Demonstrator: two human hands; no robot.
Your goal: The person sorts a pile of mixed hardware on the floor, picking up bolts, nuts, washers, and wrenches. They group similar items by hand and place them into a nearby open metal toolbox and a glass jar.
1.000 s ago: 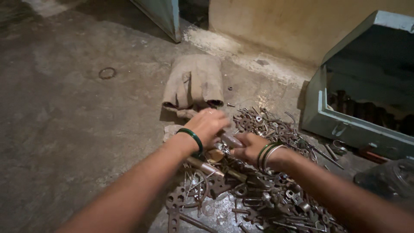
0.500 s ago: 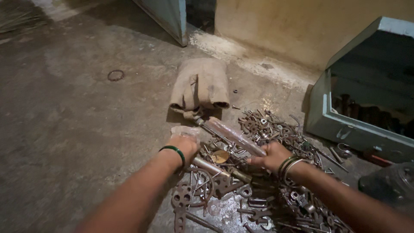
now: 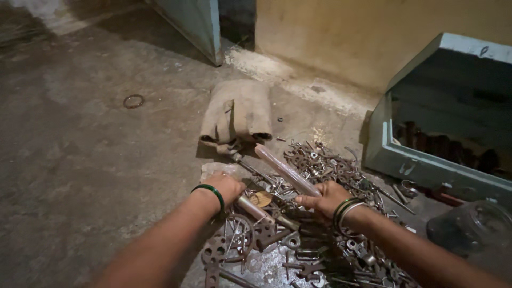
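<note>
Slanting up from the right hand (image 3: 326, 198), whose grip wraps its lower end, the rod (image 3: 285, 169) clears the scrap pile (image 3: 330, 165); the left hand (image 3: 226, 186) grips a handle (image 3: 255, 208).

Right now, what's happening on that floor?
A person is sorting through a pile of rusty metal parts on the concrete floor. The right hand holds a long pale rod by its lower end; the left hand rests on a handled tool in the pile. An open blue metal box sits beside it, a folded cloth behind.
</note>
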